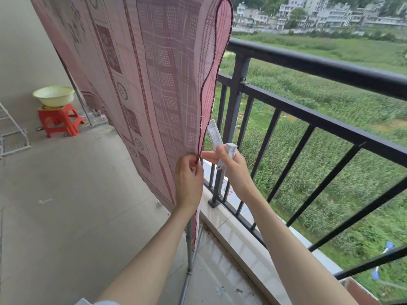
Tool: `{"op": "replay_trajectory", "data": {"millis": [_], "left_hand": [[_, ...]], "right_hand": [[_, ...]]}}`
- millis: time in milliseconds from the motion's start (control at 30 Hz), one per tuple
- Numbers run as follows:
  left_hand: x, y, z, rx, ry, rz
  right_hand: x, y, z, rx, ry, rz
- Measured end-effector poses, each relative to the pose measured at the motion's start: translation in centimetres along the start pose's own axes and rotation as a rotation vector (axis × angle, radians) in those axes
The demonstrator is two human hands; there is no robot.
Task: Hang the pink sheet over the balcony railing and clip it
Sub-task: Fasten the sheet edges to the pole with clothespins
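Pink sheet (pixel 136 80) draped; left hand (pixel 189 179) pinches its hem shut, right hand (pixel 231 166) closed round white clips (pixel 222 146); next, clip the hem.

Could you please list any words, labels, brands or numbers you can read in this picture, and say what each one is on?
None can be read.
Red marks on the white strip behind the railing bars: too blurred to read.
The pink sheet has only woven patterns; the clips show no lettering.

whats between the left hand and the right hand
In the head view, only the pink sheet's dark hemmed edge; left hand pinches it, right hand holds white clips.
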State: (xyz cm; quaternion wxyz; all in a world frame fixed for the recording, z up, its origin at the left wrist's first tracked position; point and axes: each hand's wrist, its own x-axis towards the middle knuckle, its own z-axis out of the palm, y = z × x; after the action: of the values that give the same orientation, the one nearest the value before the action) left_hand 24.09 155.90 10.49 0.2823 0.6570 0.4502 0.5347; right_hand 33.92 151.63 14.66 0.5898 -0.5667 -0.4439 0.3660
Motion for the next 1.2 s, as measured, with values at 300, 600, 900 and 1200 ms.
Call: {"op": "replay_trajectory", "data": {"millis": [300, 600, 900, 1200], "left_hand": [[-1.2, -0.4, -0.3, 0.045, 0.032, 0.090], [-1.2, -0.4, -0.4, 0.096, -0.001, 0.125], [-1.3, -0.6, -0.7, 0.064, -0.034, 0.127], [-2.7, -4.8, -1.6, 0.046, -0.179, -0.009]], "right_hand": [[-4.5, 1.8, -1.7, -0.439, 0.161, -0.101], [-4.8, 1.2, -1.2, -0.640, 0.151, -0.153], [-3.2, -1.1, 0.0, -0.873, 0.076, -0.124], [-4.3, 3.4, -1.8, -0.576, 0.074, 0.066]]}}
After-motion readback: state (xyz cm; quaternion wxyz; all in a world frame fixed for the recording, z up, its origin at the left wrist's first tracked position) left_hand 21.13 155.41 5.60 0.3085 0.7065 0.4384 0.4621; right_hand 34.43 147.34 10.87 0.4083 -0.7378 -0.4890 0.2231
